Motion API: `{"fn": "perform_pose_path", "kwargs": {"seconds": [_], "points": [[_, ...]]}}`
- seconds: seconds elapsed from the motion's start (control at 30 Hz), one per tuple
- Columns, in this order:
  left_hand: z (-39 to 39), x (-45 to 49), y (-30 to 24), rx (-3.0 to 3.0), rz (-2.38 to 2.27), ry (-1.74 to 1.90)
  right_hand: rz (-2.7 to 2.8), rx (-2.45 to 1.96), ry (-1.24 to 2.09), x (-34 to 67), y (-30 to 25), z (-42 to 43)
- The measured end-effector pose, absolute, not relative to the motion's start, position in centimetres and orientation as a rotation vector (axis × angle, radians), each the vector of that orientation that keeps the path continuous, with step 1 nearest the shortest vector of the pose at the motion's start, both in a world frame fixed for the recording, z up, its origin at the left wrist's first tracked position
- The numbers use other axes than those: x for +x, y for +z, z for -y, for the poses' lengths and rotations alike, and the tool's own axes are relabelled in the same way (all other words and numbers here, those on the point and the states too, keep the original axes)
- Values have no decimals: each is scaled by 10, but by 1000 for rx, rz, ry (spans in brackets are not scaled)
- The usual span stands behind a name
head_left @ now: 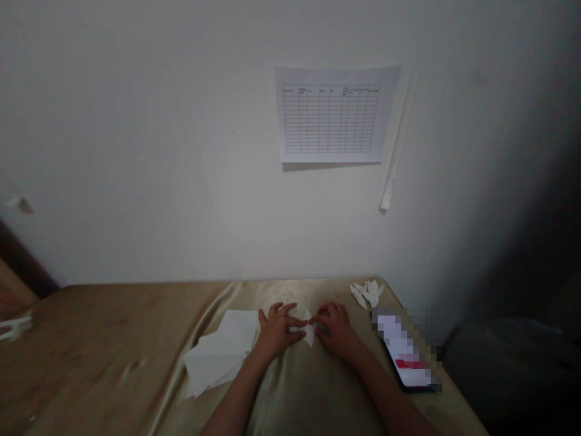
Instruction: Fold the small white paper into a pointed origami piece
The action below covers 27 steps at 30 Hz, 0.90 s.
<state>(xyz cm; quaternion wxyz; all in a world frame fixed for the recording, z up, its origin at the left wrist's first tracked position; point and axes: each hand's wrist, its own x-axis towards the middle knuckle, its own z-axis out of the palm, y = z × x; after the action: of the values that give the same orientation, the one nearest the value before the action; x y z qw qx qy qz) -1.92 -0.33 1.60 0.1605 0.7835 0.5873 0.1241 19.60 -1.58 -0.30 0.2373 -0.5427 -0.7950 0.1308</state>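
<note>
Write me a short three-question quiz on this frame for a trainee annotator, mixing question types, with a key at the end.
1. Which thing lies between the fingertips of the left hand and the right hand?
a) a pen
b) a small white paper piece
c) a pair of scissors

2. True or false: the larger white sheets lie on the left hand's side of the small piece.

3. What layout is printed on the sheet on the wall, and can its words be read?

Key:
1: b.
2: True.
3: A grid of rows and columns with a header row; the words are too small to read.
</note>
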Motion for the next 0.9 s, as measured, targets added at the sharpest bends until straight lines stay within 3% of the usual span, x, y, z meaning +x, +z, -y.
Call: {"fn": "perform_pose_path", "kwargs": {"seconds": [0.53, 0.9], "points": [[6, -18, 18, 2228, -1679, 368, 2152, -1435, 357, 196, -5, 12], [4, -23, 13, 2322, -1604, 350, 2143, -1293, 542, 202, -3, 10]]}}
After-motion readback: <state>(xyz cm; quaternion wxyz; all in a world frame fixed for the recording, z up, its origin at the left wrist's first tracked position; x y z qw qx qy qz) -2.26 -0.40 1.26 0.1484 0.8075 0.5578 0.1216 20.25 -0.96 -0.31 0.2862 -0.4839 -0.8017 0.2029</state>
